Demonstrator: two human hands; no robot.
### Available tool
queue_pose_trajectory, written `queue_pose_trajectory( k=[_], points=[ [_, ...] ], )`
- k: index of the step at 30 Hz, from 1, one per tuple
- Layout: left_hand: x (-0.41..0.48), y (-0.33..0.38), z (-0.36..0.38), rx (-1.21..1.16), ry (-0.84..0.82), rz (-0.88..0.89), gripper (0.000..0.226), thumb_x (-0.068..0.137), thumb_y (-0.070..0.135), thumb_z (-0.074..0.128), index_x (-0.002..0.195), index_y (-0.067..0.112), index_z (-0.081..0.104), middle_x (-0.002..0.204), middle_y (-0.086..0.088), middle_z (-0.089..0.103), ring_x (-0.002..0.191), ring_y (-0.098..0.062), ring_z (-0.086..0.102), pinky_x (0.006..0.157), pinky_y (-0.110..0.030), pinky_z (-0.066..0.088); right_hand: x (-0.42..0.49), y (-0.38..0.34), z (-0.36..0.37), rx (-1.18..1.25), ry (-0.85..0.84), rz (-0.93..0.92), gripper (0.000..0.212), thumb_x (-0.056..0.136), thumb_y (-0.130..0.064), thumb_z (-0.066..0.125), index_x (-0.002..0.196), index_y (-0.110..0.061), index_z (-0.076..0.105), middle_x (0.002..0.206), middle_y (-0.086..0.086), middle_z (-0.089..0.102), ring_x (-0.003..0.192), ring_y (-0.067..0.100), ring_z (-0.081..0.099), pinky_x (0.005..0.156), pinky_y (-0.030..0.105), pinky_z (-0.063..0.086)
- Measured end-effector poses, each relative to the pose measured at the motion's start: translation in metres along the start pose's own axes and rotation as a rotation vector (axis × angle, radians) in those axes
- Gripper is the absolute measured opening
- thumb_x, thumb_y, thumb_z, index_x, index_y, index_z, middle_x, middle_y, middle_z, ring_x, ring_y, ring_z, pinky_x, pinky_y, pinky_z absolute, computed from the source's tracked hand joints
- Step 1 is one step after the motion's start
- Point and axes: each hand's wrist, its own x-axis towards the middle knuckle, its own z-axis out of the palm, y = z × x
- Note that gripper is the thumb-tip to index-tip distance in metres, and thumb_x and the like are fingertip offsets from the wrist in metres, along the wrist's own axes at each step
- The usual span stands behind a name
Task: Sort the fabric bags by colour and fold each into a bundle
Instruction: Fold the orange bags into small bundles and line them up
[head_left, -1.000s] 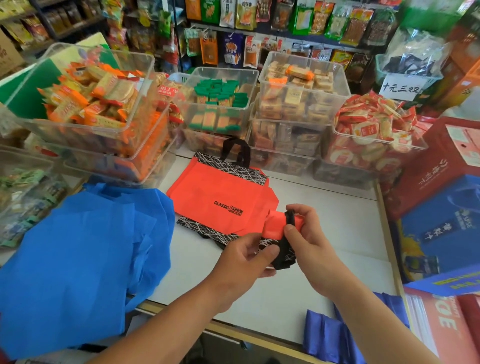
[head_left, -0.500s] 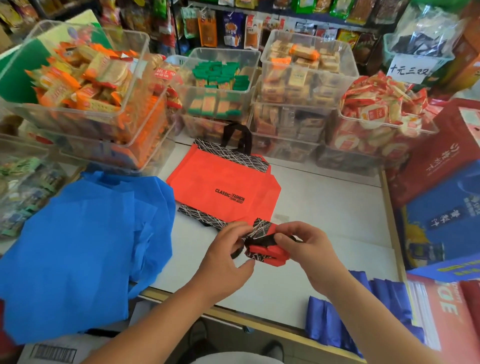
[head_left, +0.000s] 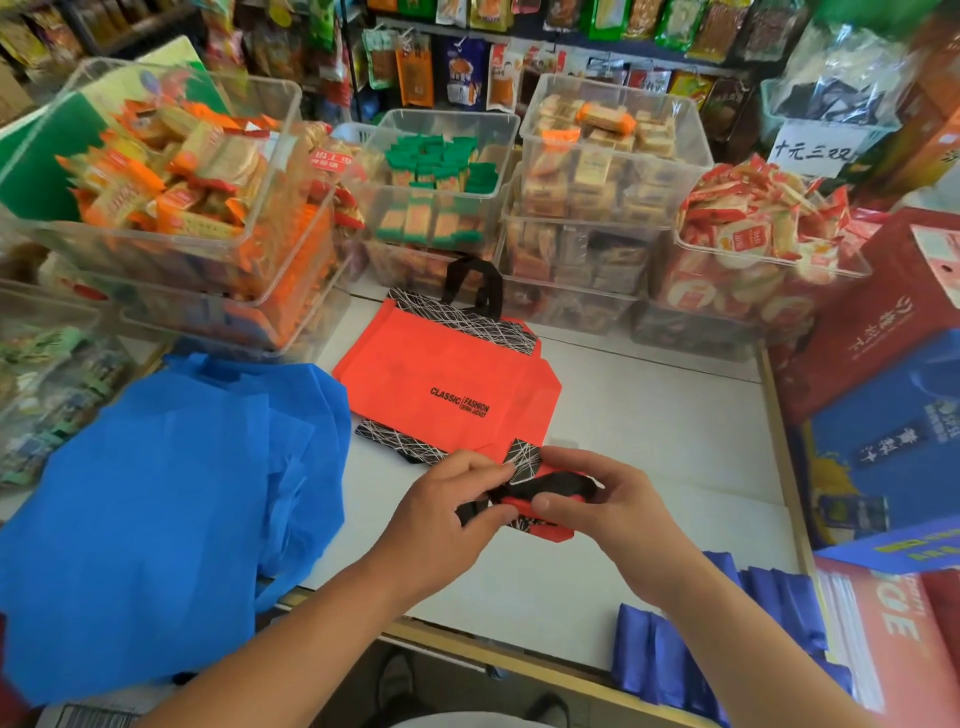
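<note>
Head view: both hands work at the near centre of the table (head_left: 649, 426). The left hand (head_left: 457, 512) pinches one end of the black handle strap (head_left: 556, 486). The right hand (head_left: 618, 499) is clamped on the folded red bundle (head_left: 550, 531), thumb over the strap. The bundle sits at the near edge of the flat red bag (head_left: 447, 384). Loose blue bags (head_left: 156, 509) lie at left; folded blue bundles (head_left: 670, 660) lie at the near right edge.

Risk: the strap appears not yet secured. If either pinch loosens, the fabric may spring back and the bundle unroll. Excess pull could drag the flat red bag out of place.
</note>
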Motion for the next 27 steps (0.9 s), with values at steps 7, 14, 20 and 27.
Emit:
queue_pose_trajectory(
  k=[7,14,20,27],
  points=[
    [0.008,0.002,-0.002,-0.108,-0.089,-0.050,0.022,0.092,0.017,0.077,0.113,0.022,0.079,0.100,0.014,0.062,0.096,-0.009,0.066,0.087,-0.024,0.056,0.001,-0.001,0.002,-0.078,0.078,0.007,0.034,0.074,-0.009,0.091,0.103,-0.024,0.081,0.102,0.007,0.078,0.093,0.028,0.076,0.086,0.045,0.063],
    [0.012,0.004,0.008,-0.230,-0.027,-0.141,0.011,0.090,0.005,0.077,0.098,0.012,0.077,0.110,0.000,0.055,0.096,-0.009,0.066,0.084,-0.021,0.055,-0.002,-0.004,0.006,-0.152,0.096,-0.063,0.027,0.086,-0.006,0.080,0.103,-0.027,0.080,0.108,-0.002,0.075,0.096,0.013,0.074,0.083,0.028,0.062],
    [0.012,0.002,0.009,-0.021,0.100,-0.017,0.012,0.096,0.005,0.067,0.096,0.016,0.072,0.102,0.012,0.068,0.099,-0.010,0.067,0.085,-0.028,0.059,-0.004,-0.003,0.011,-0.126,0.160,-0.091,0.027,0.088,-0.006,0.078,0.106,-0.026,0.079,0.109,-0.001,0.075,0.093,0.012,0.074,0.078,0.026,0.062],
    [0.016,-0.002,-0.002,-0.261,0.025,-0.181,0.016,0.097,0.005,0.067,0.097,0.019,0.073,0.089,-0.007,0.074,0.084,-0.023,0.070,0.081,-0.048,0.056,-0.003,-0.001,0.002,-0.122,0.029,-0.109,0.034,0.091,0.008,0.069,0.104,-0.021,0.081,0.114,0.004,0.074,0.102,0.027,0.074,0.090,0.048,0.062]
  ],
)
